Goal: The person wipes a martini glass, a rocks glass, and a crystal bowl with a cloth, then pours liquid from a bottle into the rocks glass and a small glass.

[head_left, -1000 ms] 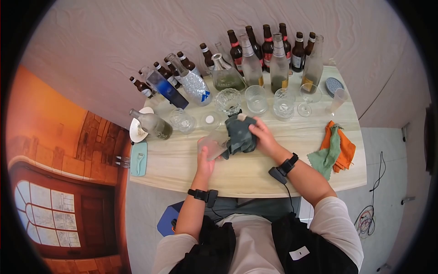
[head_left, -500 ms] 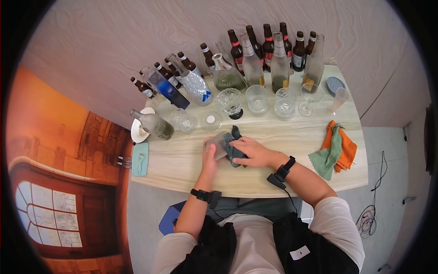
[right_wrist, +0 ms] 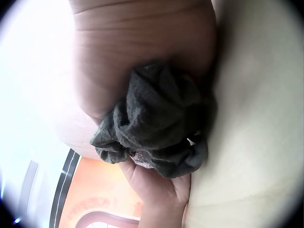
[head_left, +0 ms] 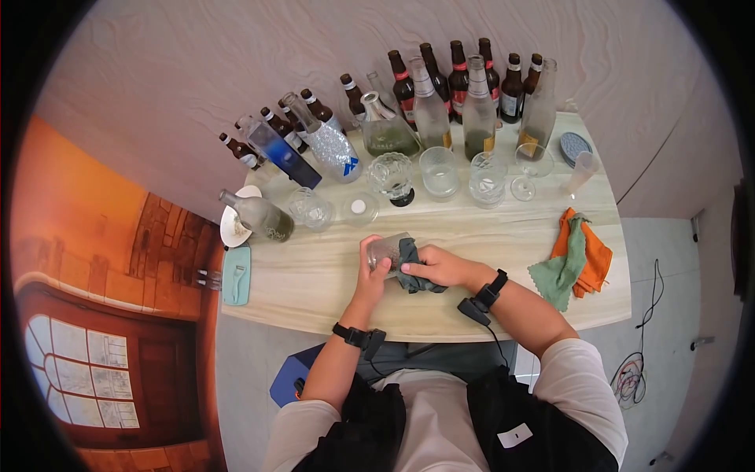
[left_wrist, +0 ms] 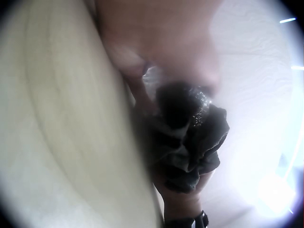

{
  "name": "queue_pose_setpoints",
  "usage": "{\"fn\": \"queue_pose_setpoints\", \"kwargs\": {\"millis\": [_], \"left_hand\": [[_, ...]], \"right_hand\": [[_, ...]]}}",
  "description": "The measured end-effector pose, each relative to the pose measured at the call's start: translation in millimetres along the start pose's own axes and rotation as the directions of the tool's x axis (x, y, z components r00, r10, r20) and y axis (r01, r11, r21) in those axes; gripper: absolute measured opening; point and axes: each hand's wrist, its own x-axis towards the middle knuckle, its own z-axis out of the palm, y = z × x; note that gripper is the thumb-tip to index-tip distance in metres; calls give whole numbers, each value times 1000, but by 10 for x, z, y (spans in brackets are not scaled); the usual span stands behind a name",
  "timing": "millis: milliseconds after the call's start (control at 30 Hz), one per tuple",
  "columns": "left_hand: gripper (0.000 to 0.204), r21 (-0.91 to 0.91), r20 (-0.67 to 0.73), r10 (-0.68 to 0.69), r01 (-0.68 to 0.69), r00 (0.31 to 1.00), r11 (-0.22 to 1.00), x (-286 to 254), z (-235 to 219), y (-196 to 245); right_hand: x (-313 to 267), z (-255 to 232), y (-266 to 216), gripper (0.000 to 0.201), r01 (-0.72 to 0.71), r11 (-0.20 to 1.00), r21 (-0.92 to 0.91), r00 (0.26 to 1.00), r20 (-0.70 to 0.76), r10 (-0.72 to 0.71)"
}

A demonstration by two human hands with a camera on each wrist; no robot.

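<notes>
Right by the person's tummy, I see two hands busy over the front part of the table. The left hand holds a clear glass, with its fingers wrapped round the side. The right hand grips a bunched dark gray cloth and pushes it up to the open end of the glass. Some of the cloth looks to be inside. I think this is the wiping part. The next move seems to need the left hand to keep the glass steady, while the right hand turns the cloth round to reach the bottom.

The table has a pale wood look. An orange cloth and a green cloth lie on the right, and a blue-green mat is on the left. Past the hands stand more glasses, then lots of bottles at the back. Behind them is a pinkish wavy wall. Off to the right, a tangled wire lies on the gray floor.
</notes>
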Motion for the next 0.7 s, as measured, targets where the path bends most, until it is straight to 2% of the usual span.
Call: {"fn": "queue_pose_setpoints", "kwargs": {"millis": [67,133,167,200,233,267,333,400,433,500,600,700], "left_hand": [[58,-38,12,18,-17,1000,999,33,-64,-150],[61,-76,24,35,-33,999,997,46,-72,-174],[64,-231,30,-20,27,999,973,62,-11,-48],[66,-379,44,-73,85,996,921,80,21,31],[66,-378,44,-73,84,996,922,93,17,46],[66,-389,68,-92,112,993,914,103,15,54],[67,-400,92,-111,139,990,906,122,13,55],[64,-261,58,-151,161,987,952,126,5,51],[64,-263,56,-151,161,987,951,116,-12,29],[63,-104,89,-24,33,996,994,94,-57,-26],[65,-62,100,52,-46,994,997,81,-9,59],[67,-85,95,57,-49,994,995,68,15,115]], "right_hand": [[3,15,1,41,-33,999,38,999,5,33],[32,24,128,34,83,996,-43,993,-85,-87],[32,19,125,34,84,996,-43,993,-84,-87],[35,10,115,32,166,974,-156,971,-146,-189],[40,5,104,29,237,933,-270,936,-195,-294],[49,5,95,29,238,933,-270,935,-195,-295],[60,3,74,28,322,882,-344,901,-174,-397],[49,-8,37,31,281,905,-320,929,-146,-340],[44,-12,30,33,240,924,-297,952,-116,-284],[59,-23,117,35,239,923,-302,954,-103,-280],[41,-48,82,39,210,938,-276,966,-87,-242],[34,-57,94,39,156,963,-221,983,-63,-174]]}}
